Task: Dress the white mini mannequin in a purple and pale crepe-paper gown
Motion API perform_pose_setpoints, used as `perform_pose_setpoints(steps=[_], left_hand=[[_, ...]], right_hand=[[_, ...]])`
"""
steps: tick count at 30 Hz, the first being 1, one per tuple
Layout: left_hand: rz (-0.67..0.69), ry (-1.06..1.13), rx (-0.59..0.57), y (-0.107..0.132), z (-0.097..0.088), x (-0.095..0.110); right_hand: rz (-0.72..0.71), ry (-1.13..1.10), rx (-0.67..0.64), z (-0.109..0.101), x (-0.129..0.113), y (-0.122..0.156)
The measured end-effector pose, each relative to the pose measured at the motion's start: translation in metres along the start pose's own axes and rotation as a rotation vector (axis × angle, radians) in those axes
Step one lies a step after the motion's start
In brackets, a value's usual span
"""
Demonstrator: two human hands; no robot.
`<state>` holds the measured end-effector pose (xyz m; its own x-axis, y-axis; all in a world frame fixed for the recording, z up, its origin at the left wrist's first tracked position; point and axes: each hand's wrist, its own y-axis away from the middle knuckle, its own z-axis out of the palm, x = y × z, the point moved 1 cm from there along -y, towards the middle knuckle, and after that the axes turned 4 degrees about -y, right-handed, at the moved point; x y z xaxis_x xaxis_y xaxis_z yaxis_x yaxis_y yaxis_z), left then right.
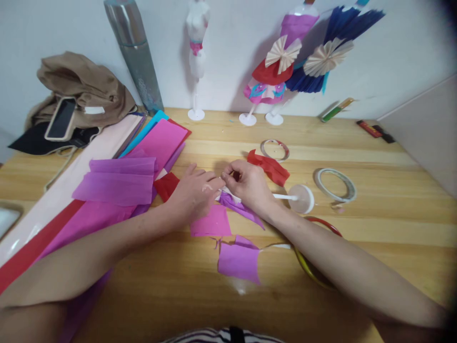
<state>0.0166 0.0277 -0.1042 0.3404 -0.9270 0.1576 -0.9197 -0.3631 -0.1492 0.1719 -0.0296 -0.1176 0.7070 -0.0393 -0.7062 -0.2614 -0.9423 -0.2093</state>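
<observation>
A small white mannequin on a stand lies on its side, its round base (302, 199) toward the right. My left hand (193, 193) is over the mannequin's body and grips it, its fingers covering most of it. My right hand (248, 186) has thumb and forefinger pinched together right beside the left fingertips; what sits between them is too small to make out. Purple crepe paper (241, 209) is at the mannequin, partly under my right hand. Below lie a pink paper piece (211, 221) and a loose purple piece (239, 259).
Several coloured paper sheets (121, 181) are stacked left. Tape rolls (335, 185) (274, 149), red paper (269, 167) and scissors with a yellow-red handle (310, 274) lie right. Dressed mannequins (273, 71), a white mannequin (196, 62), a bottle (137, 62) and a phone (61, 119) stand or lie behind.
</observation>
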Motion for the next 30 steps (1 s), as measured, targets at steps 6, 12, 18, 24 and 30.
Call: perform_pose_setpoints(steps=[6,12,18,24,30], left_hand=[[-0.024,-0.025,0.095,0.0001,-0.0002,0.0036],[-0.066,0.062,0.127,-0.0007,0.0015,0.0024],[-0.068,0.093,0.132,-0.0007,0.0011,0.0011],[-0.087,0.003,0.147,-0.0006,0.001,0.0039],[-0.132,0.059,0.154,0.0004,0.0016,0.0011]], right_hand=[[-0.003,-0.018,0.001,0.0001,-0.0012,0.0004],[0.011,-0.05,-0.009,-0.0016,-0.0042,0.0006],[-0.004,-0.043,0.009,-0.0002,-0.0024,0.0011],[-0.023,-0.081,-0.003,0.0012,-0.0021,0.0015],[-0.044,-0.064,0.006,0.0026,0.0003,0.0023]])
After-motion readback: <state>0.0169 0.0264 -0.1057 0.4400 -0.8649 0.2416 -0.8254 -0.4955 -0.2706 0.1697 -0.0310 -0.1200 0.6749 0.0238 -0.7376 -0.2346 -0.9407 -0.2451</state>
